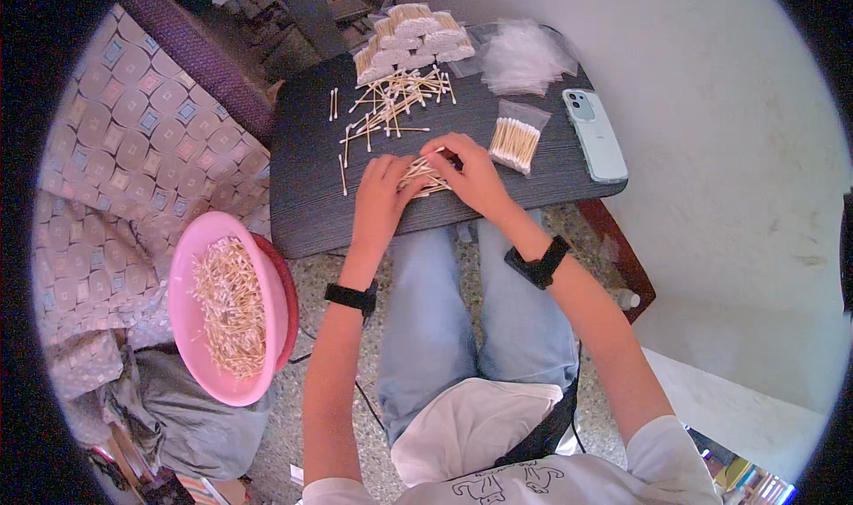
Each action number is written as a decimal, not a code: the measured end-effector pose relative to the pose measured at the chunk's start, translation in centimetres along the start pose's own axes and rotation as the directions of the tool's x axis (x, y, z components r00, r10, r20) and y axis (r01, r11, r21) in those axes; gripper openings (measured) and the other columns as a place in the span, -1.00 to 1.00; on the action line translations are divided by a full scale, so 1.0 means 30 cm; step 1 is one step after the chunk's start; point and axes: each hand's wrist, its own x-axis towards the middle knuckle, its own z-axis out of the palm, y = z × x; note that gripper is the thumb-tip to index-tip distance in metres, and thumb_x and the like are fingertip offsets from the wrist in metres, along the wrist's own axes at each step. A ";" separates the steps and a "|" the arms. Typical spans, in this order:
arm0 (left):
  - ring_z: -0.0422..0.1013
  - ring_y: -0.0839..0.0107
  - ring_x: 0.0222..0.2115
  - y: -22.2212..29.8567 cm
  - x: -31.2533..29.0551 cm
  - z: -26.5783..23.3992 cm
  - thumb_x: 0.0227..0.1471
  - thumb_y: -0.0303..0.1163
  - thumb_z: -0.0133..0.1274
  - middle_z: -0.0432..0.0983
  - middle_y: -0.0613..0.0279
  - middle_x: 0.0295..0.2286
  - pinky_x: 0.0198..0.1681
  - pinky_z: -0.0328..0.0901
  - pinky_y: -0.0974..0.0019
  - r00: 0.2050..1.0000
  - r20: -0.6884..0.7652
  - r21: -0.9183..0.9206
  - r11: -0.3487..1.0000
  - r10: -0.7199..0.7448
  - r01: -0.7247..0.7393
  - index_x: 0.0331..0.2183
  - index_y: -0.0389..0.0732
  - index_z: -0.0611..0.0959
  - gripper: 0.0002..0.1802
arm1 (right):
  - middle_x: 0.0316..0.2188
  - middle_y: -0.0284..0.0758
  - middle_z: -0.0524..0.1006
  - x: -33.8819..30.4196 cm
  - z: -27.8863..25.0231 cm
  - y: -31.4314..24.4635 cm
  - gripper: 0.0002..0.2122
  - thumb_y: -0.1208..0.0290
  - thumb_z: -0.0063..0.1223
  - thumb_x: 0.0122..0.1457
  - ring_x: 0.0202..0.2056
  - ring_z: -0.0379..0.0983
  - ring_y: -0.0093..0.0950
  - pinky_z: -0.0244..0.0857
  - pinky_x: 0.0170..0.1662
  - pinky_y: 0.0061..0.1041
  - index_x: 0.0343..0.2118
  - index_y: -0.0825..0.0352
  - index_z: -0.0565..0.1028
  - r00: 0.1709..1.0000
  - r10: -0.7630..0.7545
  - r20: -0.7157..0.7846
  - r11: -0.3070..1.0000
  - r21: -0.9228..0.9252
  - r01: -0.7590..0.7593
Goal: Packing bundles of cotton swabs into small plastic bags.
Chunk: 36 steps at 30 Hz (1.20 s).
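Between my two hands, near the front edge of a dark table (302, 203), lies a small bunch of wooden-stick cotton swabs (425, 178). My left hand (382, 190) closes on the bunch from its left side, thumb toward the middle. From the other side my right hand (473, 178) has its fingers curled round the swabs' right end. Just beyond, a loose pile of cotton swabs (404, 101) is scattered on the tabletop. To the right of my right hand lies a clear bag filled with swabs (515, 141).
At the table's far side stand stacked filled swab bags (413, 36), beside a heap of clear plastic bags (527, 58). A light-coloured phone (597, 139) lies by the right edge. A pink basin (183, 283) full of swabs is at lower left. A wall (729, 150) rises on the right.
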 end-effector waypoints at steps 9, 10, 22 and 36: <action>0.32 0.12 -0.29 -0.027 0.001 0.016 -0.08 -0.35 0.14 0.39 0.09 -0.37 -0.22 0.25 0.17 0.999 -0.034 -0.063 0.998 0.009 -0.012 -0.29 -0.29 0.53 -0.71 | -0.43 -0.22 0.46 0.009 0.007 0.020 -0.88 0.44 -0.04 0.12 -0.34 0.37 -0.25 0.25 -0.23 -0.36 -0.36 0.34 0.49 0.995 -0.096 -0.005 0.995 -0.039 0.095; 0.32 0.12 -0.29 -0.030 -0.002 0.015 -0.07 -0.37 0.13 0.39 0.09 -0.36 -0.22 0.25 0.17 0.999 -0.035 -0.076 0.997 0.010 -0.013 -0.30 -0.29 0.53 -0.73 | -0.42 -0.22 0.47 0.008 0.011 0.014 -0.87 0.42 -0.05 0.12 -0.33 0.38 -0.24 0.25 -0.23 -0.35 -0.36 0.35 0.49 0.998 -0.064 0.005 0.998 0.020 0.064; 0.30 0.09 -0.30 -0.024 0.007 0.012 0.03 -0.45 0.00 0.39 0.07 -0.37 -0.21 0.24 0.15 0.999 -0.028 -0.123 0.992 -0.039 0.035 -0.15 -0.24 0.48 -0.71 | -0.39 -0.19 0.47 0.001 0.011 -0.002 -0.88 0.49 0.01 0.10 -0.36 0.43 -0.28 0.31 -0.27 -0.40 -0.32 0.36 0.48 0.999 0.035 0.005 0.997 0.074 -0.036; 0.28 0.18 -0.19 -0.017 0.003 0.016 0.02 -0.36 -0.05 0.35 0.13 -0.27 -0.09 0.11 0.12 0.998 -0.002 0.045 0.997 0.059 -0.059 -0.17 -0.22 0.54 -0.70 | -0.44 -0.19 0.47 0.010 0.013 0.021 -0.87 0.45 -0.03 0.09 -0.30 0.33 -0.19 0.19 -0.18 -0.29 -0.45 0.38 0.52 0.996 -0.084 -0.035 0.979 -0.189 0.076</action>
